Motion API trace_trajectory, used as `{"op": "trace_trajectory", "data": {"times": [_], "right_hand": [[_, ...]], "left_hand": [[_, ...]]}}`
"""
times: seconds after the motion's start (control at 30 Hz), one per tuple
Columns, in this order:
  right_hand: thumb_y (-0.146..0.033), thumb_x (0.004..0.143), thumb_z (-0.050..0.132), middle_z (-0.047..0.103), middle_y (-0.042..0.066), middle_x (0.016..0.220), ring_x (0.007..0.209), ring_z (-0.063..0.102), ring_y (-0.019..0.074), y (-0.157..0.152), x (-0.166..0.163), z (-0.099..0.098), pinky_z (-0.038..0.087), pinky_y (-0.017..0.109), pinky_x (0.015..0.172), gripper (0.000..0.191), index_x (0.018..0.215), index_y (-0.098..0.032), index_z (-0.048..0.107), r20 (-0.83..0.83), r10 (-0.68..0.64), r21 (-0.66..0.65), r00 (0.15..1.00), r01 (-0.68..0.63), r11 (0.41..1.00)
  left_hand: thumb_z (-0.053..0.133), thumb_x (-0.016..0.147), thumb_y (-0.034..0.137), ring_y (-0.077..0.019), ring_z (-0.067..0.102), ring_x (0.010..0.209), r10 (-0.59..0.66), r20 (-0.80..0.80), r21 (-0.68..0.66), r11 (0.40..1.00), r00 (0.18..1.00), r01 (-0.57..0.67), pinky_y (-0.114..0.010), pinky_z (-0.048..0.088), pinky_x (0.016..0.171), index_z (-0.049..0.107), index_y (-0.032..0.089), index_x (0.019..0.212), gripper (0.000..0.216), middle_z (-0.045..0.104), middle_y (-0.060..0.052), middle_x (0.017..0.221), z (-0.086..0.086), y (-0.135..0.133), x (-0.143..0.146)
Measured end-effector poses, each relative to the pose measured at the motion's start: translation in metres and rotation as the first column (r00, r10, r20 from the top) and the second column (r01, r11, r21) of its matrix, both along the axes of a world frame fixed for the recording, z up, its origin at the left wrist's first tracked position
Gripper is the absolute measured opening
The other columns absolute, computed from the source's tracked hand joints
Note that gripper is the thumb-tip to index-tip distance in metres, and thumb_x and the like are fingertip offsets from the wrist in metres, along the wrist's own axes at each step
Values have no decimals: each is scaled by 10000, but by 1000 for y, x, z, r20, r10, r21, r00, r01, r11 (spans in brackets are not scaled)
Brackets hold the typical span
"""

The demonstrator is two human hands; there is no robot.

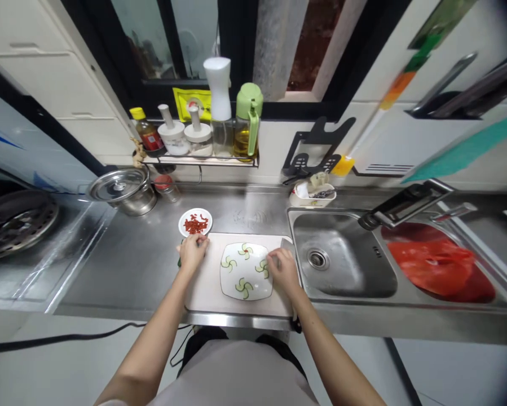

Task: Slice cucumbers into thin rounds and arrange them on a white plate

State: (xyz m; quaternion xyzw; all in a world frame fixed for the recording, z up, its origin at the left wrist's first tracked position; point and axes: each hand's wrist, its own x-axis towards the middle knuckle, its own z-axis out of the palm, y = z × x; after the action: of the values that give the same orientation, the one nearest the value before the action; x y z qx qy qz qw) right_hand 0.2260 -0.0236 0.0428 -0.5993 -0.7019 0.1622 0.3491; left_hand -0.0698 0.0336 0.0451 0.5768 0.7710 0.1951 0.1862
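Observation:
A white squarish plate lies on the pale cutting board. Pinwheels of thin green-edged slices are laid out on it; one at the top has a red speck in its middle. My right hand is at the plate's right edge, its fingertips pinched by the right-hand pinwheel. My left hand is closed at the board's upper left corner, just below a small white dish of red bits. Whatever either pinch holds is too small to tell. Something dark green shows beside my left hand.
A knife lies along the board's right edge, mostly behind my right arm. The steel sink is to the right, with a red plastic bag in the second basin. A lidded pot and a jar stand back left, below a seasoning shelf.

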Motion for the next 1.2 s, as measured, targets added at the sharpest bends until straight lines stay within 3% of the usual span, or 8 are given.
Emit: {"op": "trace_trajectory", "data": {"times": [0.17, 0.33, 0.6, 0.9, 1.2], "right_hand": [[-320, 879, 476, 607, 35, 799, 814, 525, 199, -15, 7, -5, 393, 343, 764, 176, 772, -220, 574, -26, -40, 27, 999, 41, 999], [-345, 879, 483, 617, 35, 795, 799, 535, 199, -21, 1, -7, 403, 341, 738, 186, 772, -228, 582, -36, -37, 10, 999, 38, 999], [-367, 895, 477, 631, 42, 813, 812, 550, 205, -22, -11, -13, 410, 358, 762, 204, 785, -234, 585, -33, 37, 17, 999, -37, 999], [-378, 898, 476, 630, 49, 819, 818, 543, 214, -26, -9, -17, 418, 364, 753, 208, 791, -236, 584, -35, 38, -15, 999, -39, 999], [-374, 895, 480, 632, 46, 824, 819, 555, 213, -24, -13, -16, 422, 366, 760, 191, 808, -243, 587, -43, 50, -19, 998, -51, 999]], "left_hand": [[561, 796, 398, -224, 587, 921, 131, -55, 26, 991, 990, -129, -339, 329, 807, 679, 252, 880, 206, 673, -23, 889, 0, 13, -37], [545, 807, 365, -246, 584, 960, 173, -128, 19, 985, 977, -171, -375, 335, 840, 680, 257, 922, 207, 681, -49, 965, -5, 36, -54], [505, 828, 275, -275, 555, 1054, 26, -255, -86, 995, 966, -49, -408, 321, 896, 689, 279, 993, 248, 668, -81, 1091, -12, 66, -56], [515, 830, 304, -273, 549, 1055, -75, -277, -121, 992, 958, 42, -417, 315, 894, 688, 266, 938, 207, 663, -77, 1088, -15, 73, -58], [486, 847, 303, -271, 558, 1039, -68, -271, -111, 993, 960, 39, -410, 323, 884, 696, 235, 834, 221, 676, -91, 1050, -14, 74, -50]]}}
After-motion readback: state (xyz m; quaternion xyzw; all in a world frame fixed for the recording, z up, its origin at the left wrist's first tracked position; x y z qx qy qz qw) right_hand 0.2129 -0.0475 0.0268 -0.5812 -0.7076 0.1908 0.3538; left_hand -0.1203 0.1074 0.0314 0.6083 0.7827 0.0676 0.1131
